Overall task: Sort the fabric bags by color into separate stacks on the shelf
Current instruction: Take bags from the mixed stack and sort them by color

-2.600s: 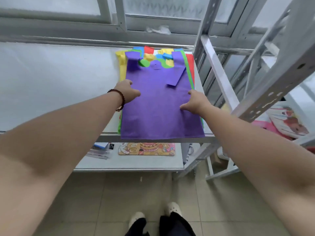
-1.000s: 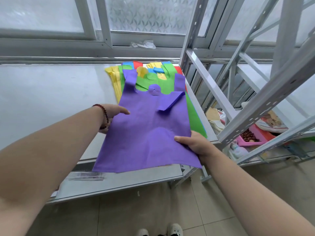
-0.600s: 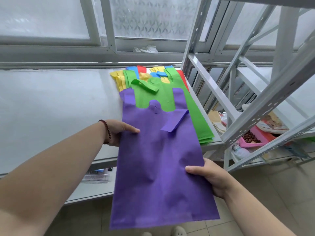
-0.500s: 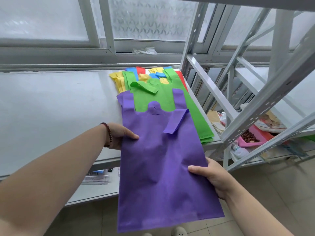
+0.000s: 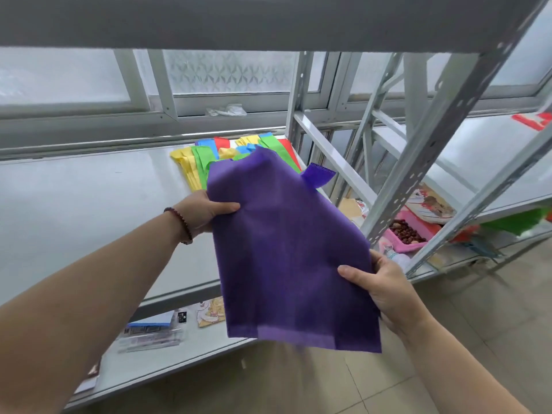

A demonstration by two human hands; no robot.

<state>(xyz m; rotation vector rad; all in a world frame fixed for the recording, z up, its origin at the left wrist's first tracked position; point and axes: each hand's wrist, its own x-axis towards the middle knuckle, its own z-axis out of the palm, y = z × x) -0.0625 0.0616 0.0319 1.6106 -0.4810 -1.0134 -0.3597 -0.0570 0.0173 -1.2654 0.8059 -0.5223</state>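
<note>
A purple fabric bag (image 5: 286, 252) hangs in the air in front of the white shelf (image 5: 89, 204), its top folded away from me with one handle strip sticking out at the right. My left hand (image 5: 206, 212) pinches its left edge, thumb on top. My right hand (image 5: 376, 279) grips its lower right edge. Behind it, at the shelf's far right end, lies the pile of mixed bags (image 5: 203, 162): green on top, with yellow, blue and red showing.
A grey shelf board crosses the top of the view. Slanted metal rack posts (image 5: 424, 162) stand right of the bag. A pink tray of brown nuts (image 5: 403, 231) sits on the neighbouring rack. Packets and a printed card (image 5: 209, 313) lie on the lower shelf.
Both hands have lifted the purple bag off the pile and drawn it toward me. Its top has flopped backward, and the green bag is now uppermost on the pile.
</note>
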